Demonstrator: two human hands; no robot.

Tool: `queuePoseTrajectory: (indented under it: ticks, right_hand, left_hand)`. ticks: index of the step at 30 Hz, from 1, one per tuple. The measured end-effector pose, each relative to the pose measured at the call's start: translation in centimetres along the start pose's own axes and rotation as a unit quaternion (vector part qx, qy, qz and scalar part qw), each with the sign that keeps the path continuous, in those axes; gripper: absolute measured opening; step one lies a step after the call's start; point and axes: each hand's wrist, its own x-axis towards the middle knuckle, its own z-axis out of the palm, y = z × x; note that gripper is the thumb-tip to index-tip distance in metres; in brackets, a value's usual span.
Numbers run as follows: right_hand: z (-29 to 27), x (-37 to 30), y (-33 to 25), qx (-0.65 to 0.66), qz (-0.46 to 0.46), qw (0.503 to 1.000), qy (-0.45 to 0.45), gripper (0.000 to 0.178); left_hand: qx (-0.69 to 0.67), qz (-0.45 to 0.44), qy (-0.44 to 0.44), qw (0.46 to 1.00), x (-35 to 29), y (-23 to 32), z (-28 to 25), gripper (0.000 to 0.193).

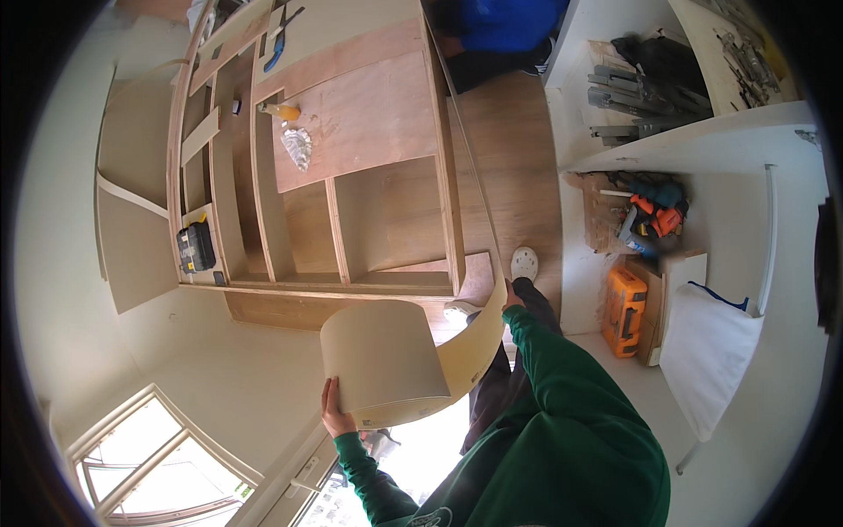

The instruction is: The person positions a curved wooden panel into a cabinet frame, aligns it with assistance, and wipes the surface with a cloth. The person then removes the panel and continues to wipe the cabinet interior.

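Observation:
A large beige flexible sheet [386, 347], like laminate, is bent into a wide curl in front of me. My left hand [335, 409] grips its left edge, fingers on the outer face and thumb hidden. My right hand [511, 297] is closed on the sheet's upright part at the right, its fingers partly hidden. From there a thin edge runs away along the right side of a wooden frame [451, 224]; it seems to be the same sheet seen edge-on.
On the frame lie a pink board [369, 114], an orange-yellow bottle [283, 111], a crumpled white cloth [299, 149], a blue-handled tool [277, 48] and a black case [196, 246]. A person in blue [505, 26] is at the far end. White shelving [685, 145] holds tools and an orange case [624, 312].

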Motion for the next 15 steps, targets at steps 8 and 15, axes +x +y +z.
queuePoseTrajectory:
  ticks: [8,15]
  right_hand:
    - [-1.0,1.6,2.0,-0.014,-0.001,0.999,0.041,0.103]
    - [-0.4,1.5,2.2,-0.04,-0.041,0.998,0.027,0.1]
  left_hand:
    - [-0.023,-0.027,0.02,0.999,-2.1,-2.0,0.5,0.044]
    - [0.003,-0.044,0.011,0.999,-4.4,-4.8,1.1,0.046]
